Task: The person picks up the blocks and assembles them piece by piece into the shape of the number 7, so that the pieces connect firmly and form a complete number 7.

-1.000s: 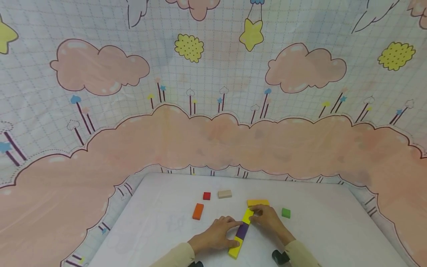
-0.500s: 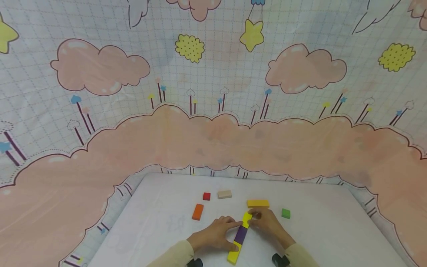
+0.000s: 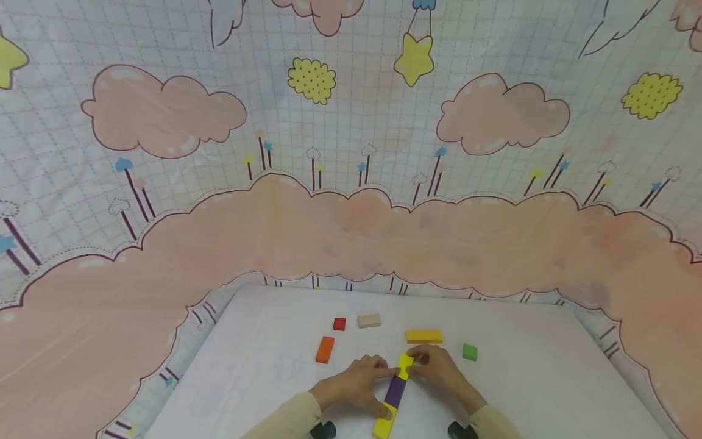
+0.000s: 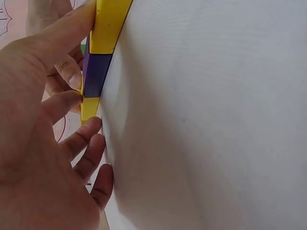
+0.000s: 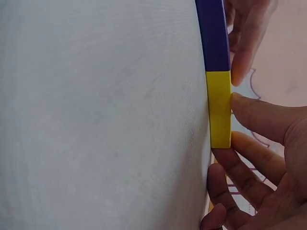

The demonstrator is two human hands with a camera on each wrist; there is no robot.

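A row of three wooden blocks lies slanted on the white table: a far yellow block (image 3: 404, 364), a purple block (image 3: 395, 391) and a near yellow block (image 3: 382, 427), end to end. My left hand (image 3: 356, 384) spreads along the row's left side, thumb on the near yellow block and index fingertip on the far one. From the right, my right hand (image 3: 436, 369) holds the far yellow block by its end, with the thumb on its face. The right wrist view shows the fingers curled behind that block's end (image 5: 220, 110). Part of the near yellow block is hidden under the left thumb.
Beyond the row lies a long yellow-orange block (image 3: 424, 336), with a green block (image 3: 470, 352) to its right. To the left are an orange block (image 3: 325, 349), a red block (image 3: 339, 324) and a beige block (image 3: 369, 321). A patterned cloth backdrop (image 3: 351, 231) rises behind the table.
The block row has slid toward me, away from the long yellow-orange block. My right hand and left thumb have come nearer with it; the left index has hardly moved. The other blocks stay put.
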